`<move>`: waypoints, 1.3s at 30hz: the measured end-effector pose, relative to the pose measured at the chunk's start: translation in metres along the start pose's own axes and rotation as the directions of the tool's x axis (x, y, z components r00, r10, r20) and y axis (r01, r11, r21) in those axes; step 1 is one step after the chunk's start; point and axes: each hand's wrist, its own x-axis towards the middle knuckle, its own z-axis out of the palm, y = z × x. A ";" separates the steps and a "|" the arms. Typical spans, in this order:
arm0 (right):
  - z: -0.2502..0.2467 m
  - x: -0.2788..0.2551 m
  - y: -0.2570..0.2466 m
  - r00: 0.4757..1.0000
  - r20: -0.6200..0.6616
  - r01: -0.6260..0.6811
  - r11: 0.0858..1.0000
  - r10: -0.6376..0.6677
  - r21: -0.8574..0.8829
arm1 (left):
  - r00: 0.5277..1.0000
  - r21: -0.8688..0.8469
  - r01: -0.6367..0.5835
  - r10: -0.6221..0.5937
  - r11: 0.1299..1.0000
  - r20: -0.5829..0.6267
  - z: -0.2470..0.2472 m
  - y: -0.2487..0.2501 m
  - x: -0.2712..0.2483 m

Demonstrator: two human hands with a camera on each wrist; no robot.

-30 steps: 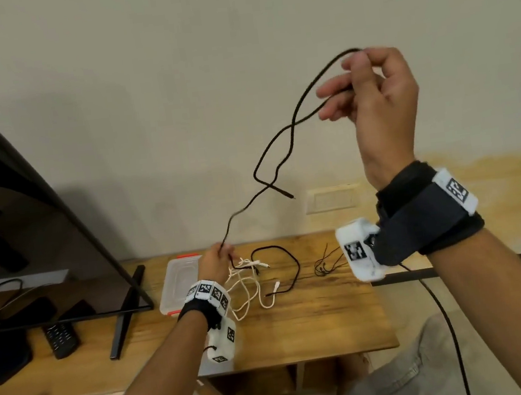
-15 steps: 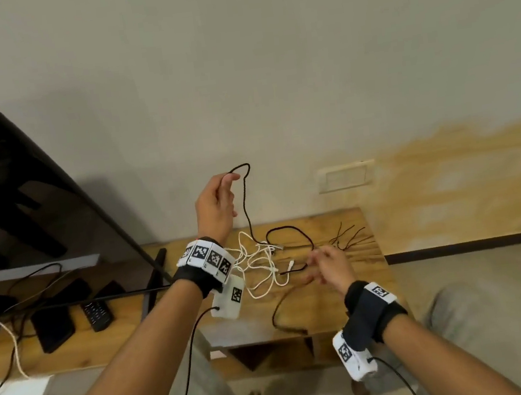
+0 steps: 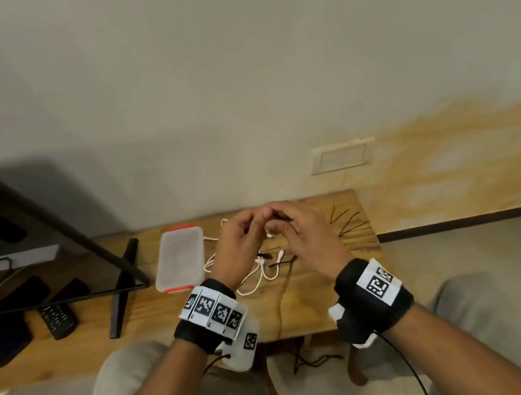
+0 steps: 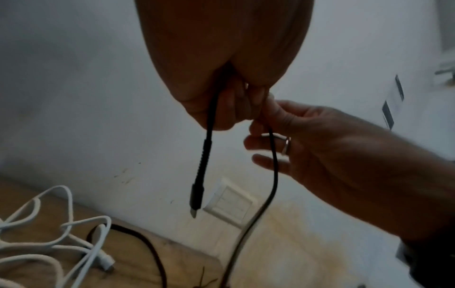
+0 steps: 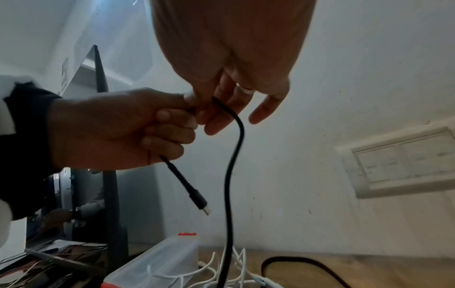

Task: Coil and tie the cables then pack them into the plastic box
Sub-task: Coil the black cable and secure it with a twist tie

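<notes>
My two hands meet above the wooden table (image 3: pixel 331 303). My left hand (image 3: pixel 253 227) grips a black cable (image 5: pixel 231 175) just behind its plug (image 4: pixel 197 191), which dangles below the fist. My right hand (image 3: pixel 280 224) pinches the same cable right beside it, other fingers spread. From there the cable drops to the table and over its front edge (image 3: pixel 281 309). A tangle of white cables (image 3: pixel 262 276) lies under the hands. The clear plastic box (image 3: pixel 181 259) with orange clips sits to the left, lid on.
Thin black ties (image 3: pixel 349 222) lie at the table's back right. A TV on a black stand (image 3: pixel 121 280) fills the left, with a remote (image 3: pixel 57 317) and dark flat devices under it. A wall socket (image 3: pixel 341 156) is behind the table.
A second ago my right hand held the cable high while my left was down at the table. Then my left rose with the cable. Now both hands have come together low over the table.
</notes>
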 end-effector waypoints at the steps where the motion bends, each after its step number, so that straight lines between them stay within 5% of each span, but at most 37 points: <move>1: 0.000 0.005 0.003 1.000 -0.017 -0.008 0.999 0.009 0.036 | 1.000 -0.052 0.017 -0.016 0.999 0.012 -0.002 0.000 0.003; 6: 0.004 0.026 0.015 0.996 -0.077 0.045 0.999 -0.046 -0.025 | 0.994 -0.191 0.067 -0.049 0.979 0.096 -0.018 -0.005 0.016; 10: 0.006 0.062 0.011 0.945 -0.328 0.038 0.996 -0.010 0.078 | 0.987 -0.284 0.098 -0.056 0.954 0.153 -0.031 -0.010 0.029; 14: 0.025 0.087 -0.002 0.940 -0.338 0.024 0.999 -0.037 -0.043 | 0.965 -0.548 0.187 -0.050 0.815 0.256 -0.040 -0.005 0.032; 17: 0.048 0.067 0.000 0.971 -0.026 -0.240 0.968 0.238 -0.078 | 0.988 -0.585 0.129 -0.051 0.801 0.149 -0.047 -0.007 0.037; 19: 0.060 0.043 0.002 0.906 0.252 -0.322 0.940 0.340 -0.111 | 0.995 -0.513 0.098 -0.098 0.853 0.026 -0.049 -0.016 0.046; 23: 0.060 0.021 -0.005 0.788 0.555 -0.169 0.961 0.266 -0.220 | 0.995 -0.150 0.066 -0.077 0.986 -0.068 -0.044 -0.034 0.056; 25: 0.045 0.030 -0.007 0.870 0.467 -0.040 0.967 0.157 -0.250 | 0.998 0.017 0.060 -0.059 0.998 -0.011 -0.042 -0.037 0.056; 27: 0.024 0.045 -0.004 0.968 0.250 0.061 0.957 0.012 -0.282 | 0.994 0.146 0.025 -0.039 0.989 0.099 -0.040 -0.032 0.053; 31: -0.007 0.069 0.025 0.995 -0.061 0.067 0.985 -0.078 -0.157 | 0.981 -0.072 0.106 -0.092 0.992 0.172 -0.031 -0.014 0.051; 35: -0.005 0.073 0.042 0.985 -0.054 -0.146 0.961 0.163 0.233 | 0.974 -0.143 0.150 -0.121 0.978 0.193 -0.022 -0.007 0.054; 39: 0.005 0.061 0.047 0.963 0.042 -0.266 0.918 0.266 0.296 | 0.948 -0.278 0.207 -0.121 0.938 0.296 -0.020 -0.004 0.057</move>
